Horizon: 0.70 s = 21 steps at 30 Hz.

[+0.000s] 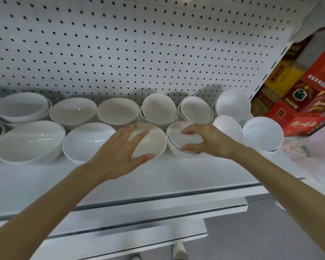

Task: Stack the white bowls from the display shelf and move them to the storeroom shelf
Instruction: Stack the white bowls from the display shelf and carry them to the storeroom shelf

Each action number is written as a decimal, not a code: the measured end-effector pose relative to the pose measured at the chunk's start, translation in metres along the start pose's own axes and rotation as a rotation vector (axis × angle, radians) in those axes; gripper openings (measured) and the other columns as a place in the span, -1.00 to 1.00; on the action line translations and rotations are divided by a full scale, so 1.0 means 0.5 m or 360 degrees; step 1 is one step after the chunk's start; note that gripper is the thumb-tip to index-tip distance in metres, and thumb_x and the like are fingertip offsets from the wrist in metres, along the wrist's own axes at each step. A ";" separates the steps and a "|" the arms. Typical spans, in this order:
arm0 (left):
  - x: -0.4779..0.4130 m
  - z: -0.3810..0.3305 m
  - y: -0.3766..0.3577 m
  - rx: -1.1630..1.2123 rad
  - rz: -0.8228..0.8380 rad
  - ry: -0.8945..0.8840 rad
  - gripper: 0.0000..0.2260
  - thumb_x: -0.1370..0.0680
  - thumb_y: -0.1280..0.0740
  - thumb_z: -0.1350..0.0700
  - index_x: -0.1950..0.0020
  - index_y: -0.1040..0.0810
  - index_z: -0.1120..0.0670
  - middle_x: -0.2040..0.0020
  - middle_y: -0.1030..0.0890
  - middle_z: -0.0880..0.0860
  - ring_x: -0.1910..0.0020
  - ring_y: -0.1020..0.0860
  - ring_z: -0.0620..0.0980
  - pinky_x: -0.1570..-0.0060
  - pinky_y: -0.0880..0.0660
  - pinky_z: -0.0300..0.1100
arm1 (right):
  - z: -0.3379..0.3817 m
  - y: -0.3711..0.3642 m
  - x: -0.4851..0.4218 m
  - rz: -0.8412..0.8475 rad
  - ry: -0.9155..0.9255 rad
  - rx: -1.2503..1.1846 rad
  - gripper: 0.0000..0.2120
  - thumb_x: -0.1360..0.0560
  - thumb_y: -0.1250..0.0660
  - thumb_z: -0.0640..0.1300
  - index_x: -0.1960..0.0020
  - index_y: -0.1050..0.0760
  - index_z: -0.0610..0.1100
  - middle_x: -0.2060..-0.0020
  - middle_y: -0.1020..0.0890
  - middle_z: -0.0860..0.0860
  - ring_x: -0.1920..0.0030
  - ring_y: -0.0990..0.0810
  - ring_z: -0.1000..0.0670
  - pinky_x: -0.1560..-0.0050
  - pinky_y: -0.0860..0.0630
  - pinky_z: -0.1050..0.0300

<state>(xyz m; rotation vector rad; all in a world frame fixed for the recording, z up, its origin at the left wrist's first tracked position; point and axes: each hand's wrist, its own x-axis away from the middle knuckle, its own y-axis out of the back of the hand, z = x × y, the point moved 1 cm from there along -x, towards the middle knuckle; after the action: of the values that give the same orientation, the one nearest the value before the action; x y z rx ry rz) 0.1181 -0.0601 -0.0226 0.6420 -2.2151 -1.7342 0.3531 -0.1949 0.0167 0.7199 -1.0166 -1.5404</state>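
– Checking hands. Left?
– Left hand (118, 149) spread over a front-row bowl (155, 142), fingers straight, thumb at the near rim.
– Right?
– Right hand (210, 141) clamped on the nested bowls (174, 146), fingers on the far rim, thumb on the near rim.
– Location?
– Both on the display shelf (120, 184), just beside each other, pegboard (120, 44) behind.
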 end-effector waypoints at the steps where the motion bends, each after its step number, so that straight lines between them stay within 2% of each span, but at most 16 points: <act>1: 0.002 -0.001 0.001 0.0001 -0.0008 -0.0018 -0.04 -0.34 0.29 -0.57 -0.54 -0.20 -0.04 -0.54 -0.18 0.11 -0.53 -0.15 0.16 -0.46 -0.21 0.07 | -0.002 -0.004 0.008 0.0018 -0.0015 -0.0011 -0.60 -0.39 -0.47 0.09 -0.15 -0.56 -0.06 -0.05 -0.62 0.08 -0.03 -0.54 0.16 0.00 -0.38 0.50; 2: 0.003 -0.003 0.002 0.0000 -0.0015 -0.0036 -0.05 -0.36 0.28 -0.56 -0.53 -0.23 -0.02 -0.53 -0.20 0.11 -0.52 -0.17 0.18 -0.45 -0.23 0.08 | -0.004 -0.010 0.014 0.0053 -0.0008 0.0010 -0.70 -0.41 -0.45 0.08 -0.04 -0.60 -0.07 0.05 -0.65 0.10 0.05 -0.58 0.14 0.02 -0.44 0.43; 3: 0.004 -0.005 0.002 -0.0009 -0.0020 -0.0052 -0.06 -0.37 0.27 -0.55 -0.52 -0.25 0.00 -0.52 -0.22 0.12 -0.50 -0.20 0.20 -0.44 -0.24 0.09 | -0.007 -0.015 0.018 0.0090 0.0006 0.0048 -0.76 -0.43 -0.43 0.08 0.04 -0.61 -0.08 0.13 -0.67 0.10 0.10 -0.60 0.10 0.00 -0.50 0.28; 5: 0.005 -0.007 0.001 -0.0038 -0.0018 -0.0072 -0.08 -0.39 0.25 -0.53 -0.51 -0.27 0.01 -0.51 -0.23 0.14 -0.48 -0.23 0.22 -0.42 -0.24 0.09 | -0.008 -0.024 0.021 0.0137 0.0016 0.0115 -0.79 -0.48 -0.39 0.05 0.10 -0.63 -0.10 0.22 -0.67 0.05 0.16 -0.60 0.02 0.03 -0.53 0.02; 7: 0.006 -0.007 -0.002 -0.0060 -0.0018 -0.0085 -0.10 -0.41 0.23 -0.52 -0.51 -0.29 0.01 -0.51 -0.24 0.16 -0.47 -0.24 0.23 -0.43 -0.21 0.08 | -0.006 -0.028 0.020 0.0131 0.0030 0.0164 -0.79 -0.51 -0.37 0.02 0.13 -0.61 -0.13 0.26 -0.64 -0.02 0.19 -0.57 -0.05 0.06 -0.51 -0.06; 12: 0.011 0.001 -0.009 -0.0126 0.0024 -0.0096 -0.18 -0.43 0.13 -0.47 -0.55 -0.22 -0.03 -0.54 -0.18 0.19 -0.51 -0.17 0.22 -0.45 -0.07 0.00 | 0.004 -0.031 0.023 0.0021 -0.0032 0.0194 -0.80 -0.47 -0.41 0.02 0.17 -0.59 -0.11 0.28 -0.63 -0.01 0.20 -0.55 -0.05 0.08 -0.49 -0.04; 18: 0.008 0.006 -0.011 -0.0097 0.0021 -0.0098 -0.14 -0.41 0.23 -0.51 -0.56 -0.18 -0.05 -0.56 -0.15 0.16 -0.54 -0.13 0.18 -0.45 0.02 -0.08 | 0.010 -0.021 0.021 -0.0064 -0.0064 0.0033 -0.83 -0.42 -0.47 -0.04 0.19 -0.63 -0.15 0.29 -0.63 -0.09 0.22 -0.55 -0.10 0.16 -0.47 0.01; 21: 0.013 0.002 -0.008 -0.0070 -0.0071 -0.0131 -0.15 -0.44 0.23 -0.49 -0.54 -0.24 -0.01 -0.52 -0.22 0.17 -0.52 -0.14 0.19 -0.46 0.09 -0.07 | 0.011 -0.017 0.023 -0.0116 -0.0034 -0.0096 -0.83 -0.46 -0.44 -0.07 0.20 -0.63 -0.18 0.30 -0.62 -0.13 0.26 -0.49 -0.12 0.19 -0.43 0.03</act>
<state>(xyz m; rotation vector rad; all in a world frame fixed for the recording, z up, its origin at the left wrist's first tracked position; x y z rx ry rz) 0.1128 -0.0632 -0.0270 0.6255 -2.2255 -1.8581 0.3422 -0.2045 0.0125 0.7066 -0.9645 -1.6377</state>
